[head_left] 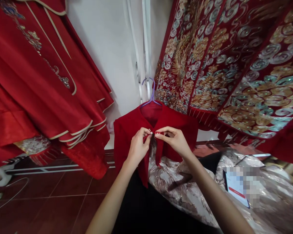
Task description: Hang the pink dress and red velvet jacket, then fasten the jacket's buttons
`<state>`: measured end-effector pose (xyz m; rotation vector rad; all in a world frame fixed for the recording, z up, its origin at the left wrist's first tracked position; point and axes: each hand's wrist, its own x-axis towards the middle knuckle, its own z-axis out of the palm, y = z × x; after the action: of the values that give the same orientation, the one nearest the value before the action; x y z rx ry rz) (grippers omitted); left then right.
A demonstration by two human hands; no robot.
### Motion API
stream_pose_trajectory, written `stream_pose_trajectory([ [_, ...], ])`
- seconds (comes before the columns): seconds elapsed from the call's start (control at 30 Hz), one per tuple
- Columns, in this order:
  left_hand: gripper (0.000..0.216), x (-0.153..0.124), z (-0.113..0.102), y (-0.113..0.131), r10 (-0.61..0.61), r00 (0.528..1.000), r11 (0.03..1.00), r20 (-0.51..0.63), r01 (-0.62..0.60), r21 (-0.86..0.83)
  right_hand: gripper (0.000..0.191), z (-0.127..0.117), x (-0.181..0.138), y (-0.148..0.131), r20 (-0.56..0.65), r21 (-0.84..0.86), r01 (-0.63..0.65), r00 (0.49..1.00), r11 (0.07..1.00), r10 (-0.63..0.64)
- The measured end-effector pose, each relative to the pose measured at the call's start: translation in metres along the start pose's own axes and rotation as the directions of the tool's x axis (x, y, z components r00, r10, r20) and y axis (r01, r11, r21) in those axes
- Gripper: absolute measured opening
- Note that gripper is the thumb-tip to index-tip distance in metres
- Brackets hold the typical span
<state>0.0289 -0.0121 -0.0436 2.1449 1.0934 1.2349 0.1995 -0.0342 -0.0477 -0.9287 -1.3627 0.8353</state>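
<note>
With left hand [139, 144] and right hand [174, 138] each pinching a front edge of the red jacket [127, 131] hanging just beyond them, we judge it light, soft, best gripped at those edges.

Red jacket [125, 135] on purple hanger [152, 95], neck open; left hand [139, 146] pinches one front edge, right hand [173, 139] the other, fingertips near each other, small bead between. Red garments [48, 74] hang left, embroidered garment [224, 61] right; phone [235, 188] on shiny patterned fabric [183, 191]; tiled floor [56, 188] lower left.
</note>
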Motion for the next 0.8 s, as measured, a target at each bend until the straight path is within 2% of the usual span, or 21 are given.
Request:
stream_pose_trajectory([
  [0.17, 0.006, 0.002, 0.000, -0.002, 0.000, 1.000, 1.000, 0.010, 0.000, -0.022, 0.034, 0.008, 0.003, 0.006, 0.015, 0.107, -0.068, 0.998, 0.992, 0.067],
  [0.4, 0.010, 0.005, -0.004, -0.004, 0.016, 0.998, 1.000, 0.053, -0.016, 0.010, 0.028, 0.006, 0.005, 0.013, 0.016, -0.080, 0.031, 0.999, 0.996, -0.030],
  [0.57, 0.014, 0.007, -0.006, -0.004, 0.054, 0.995, 0.992, 0.081, -0.062, 0.106, 0.024, 0.010, 0.004, 0.009, -0.044, -0.113, 0.068, 0.996, 0.991, -0.073],
  [0.8, 0.009, 0.011, -0.008, 0.002, 0.032, 0.996, 0.984, 0.084, -0.046, 0.171, 0.026, 0.003, 0.006, 0.008, 0.033, -0.128, 0.055, 0.998, 0.990, -0.051],
])
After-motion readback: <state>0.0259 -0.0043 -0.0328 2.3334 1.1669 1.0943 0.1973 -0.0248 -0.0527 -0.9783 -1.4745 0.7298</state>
